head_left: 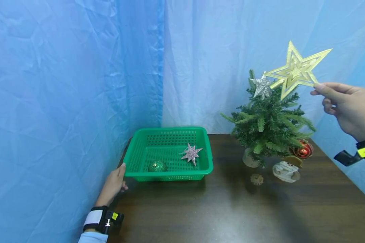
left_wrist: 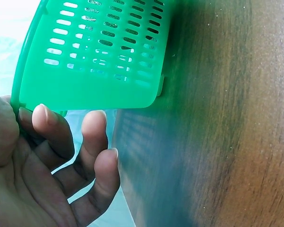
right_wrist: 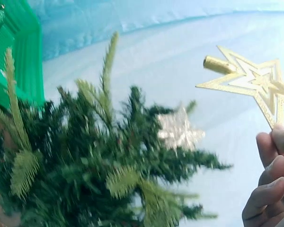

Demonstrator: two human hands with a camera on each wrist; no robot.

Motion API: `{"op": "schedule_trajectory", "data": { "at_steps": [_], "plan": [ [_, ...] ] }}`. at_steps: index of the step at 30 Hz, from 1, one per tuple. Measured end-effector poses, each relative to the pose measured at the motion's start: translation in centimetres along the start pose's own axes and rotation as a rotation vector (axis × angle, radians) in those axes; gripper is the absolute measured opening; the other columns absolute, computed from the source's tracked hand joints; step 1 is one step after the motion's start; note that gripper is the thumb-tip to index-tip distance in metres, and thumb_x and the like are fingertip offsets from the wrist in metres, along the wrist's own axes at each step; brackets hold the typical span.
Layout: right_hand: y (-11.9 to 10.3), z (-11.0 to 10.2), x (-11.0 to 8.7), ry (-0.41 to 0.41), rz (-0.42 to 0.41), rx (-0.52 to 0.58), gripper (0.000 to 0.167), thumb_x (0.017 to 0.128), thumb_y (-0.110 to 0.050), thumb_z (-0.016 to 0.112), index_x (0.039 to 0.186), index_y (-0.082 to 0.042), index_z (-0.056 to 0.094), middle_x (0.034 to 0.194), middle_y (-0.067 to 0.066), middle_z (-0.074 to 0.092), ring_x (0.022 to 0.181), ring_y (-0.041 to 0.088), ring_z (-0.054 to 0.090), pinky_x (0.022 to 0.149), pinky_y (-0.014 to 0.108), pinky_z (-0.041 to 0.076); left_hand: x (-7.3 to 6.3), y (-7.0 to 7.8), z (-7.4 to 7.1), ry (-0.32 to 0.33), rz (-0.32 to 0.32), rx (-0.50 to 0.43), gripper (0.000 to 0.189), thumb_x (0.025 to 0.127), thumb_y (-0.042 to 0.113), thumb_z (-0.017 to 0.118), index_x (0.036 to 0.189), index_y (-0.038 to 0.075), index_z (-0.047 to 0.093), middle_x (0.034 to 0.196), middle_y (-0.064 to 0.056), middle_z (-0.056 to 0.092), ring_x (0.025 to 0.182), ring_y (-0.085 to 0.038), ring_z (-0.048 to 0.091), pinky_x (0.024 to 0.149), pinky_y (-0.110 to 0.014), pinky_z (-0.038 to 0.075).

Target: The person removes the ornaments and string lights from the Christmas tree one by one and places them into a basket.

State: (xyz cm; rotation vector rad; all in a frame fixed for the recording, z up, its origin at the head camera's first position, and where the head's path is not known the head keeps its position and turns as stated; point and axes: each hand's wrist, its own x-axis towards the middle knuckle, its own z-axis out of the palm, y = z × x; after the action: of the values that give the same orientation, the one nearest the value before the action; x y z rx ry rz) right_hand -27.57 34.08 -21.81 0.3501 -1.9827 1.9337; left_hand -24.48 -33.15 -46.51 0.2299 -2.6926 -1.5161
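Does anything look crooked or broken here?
Nothing looks spilled or broken. Only the gold star looks crooked: the right hand pinches one of its points, and it tilts in the air near the tree.

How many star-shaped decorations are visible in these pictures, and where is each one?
3: a gold star held by the right hand, a silver star on the tree, and a pinkish star in the green basket. Others may be hidden by the tree.

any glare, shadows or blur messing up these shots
Head view: pale glare on the dark tabletop near the bottom edge, soft shadows below the tree; left wrist view: backdrop bleached almost white beside the green basket; right wrist view: tree softly blurred, silver star washed pale.
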Motion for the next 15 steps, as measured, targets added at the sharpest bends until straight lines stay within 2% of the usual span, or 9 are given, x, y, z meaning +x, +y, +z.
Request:
{"op": "schedule_trajectory", "data": {
  "at_steps": [9, 15],
  "plan": [
    [-0.8, 2.7, -0.6, -0.054, 0.050, 0.011, 0.022, 0.098, -0.016, 0.072, 0.116, -0.004, 0.074, 0.103, 0.001, 0.068, 0.063, 0.017, 0.040, 0.056, 0.034, 0.022, -0.3, 0.2, 0.0, -0.007, 0.000, -0.010, 0.057, 0.111, 0.053, 0.029, 0.091, 0.003, 0.046, 0.064, -0.007, 0.052, 0.063, -0.024, 0.062, 0.061, -0.038, 0.052],
    [-0.7, 3.4, -0.8, -0.060, 0.104, -0.011, 0.023, 0.096, -0.019, 0.075, 0.115, -0.006, 0.074, 0.100, 0.000, 0.071, 0.060, 0.017, 0.040, 0.054, 0.033, 0.024, -0.3, 0.4, 0.0, -0.008, 0.001, -0.013, 0.056, 0.112, 0.052, 0.029, 0.092, 0.002, 0.046, 0.064, -0.007, 0.051, 0.063, -0.024, 0.062, 0.061, -0.038, 0.051]
  ]
}}
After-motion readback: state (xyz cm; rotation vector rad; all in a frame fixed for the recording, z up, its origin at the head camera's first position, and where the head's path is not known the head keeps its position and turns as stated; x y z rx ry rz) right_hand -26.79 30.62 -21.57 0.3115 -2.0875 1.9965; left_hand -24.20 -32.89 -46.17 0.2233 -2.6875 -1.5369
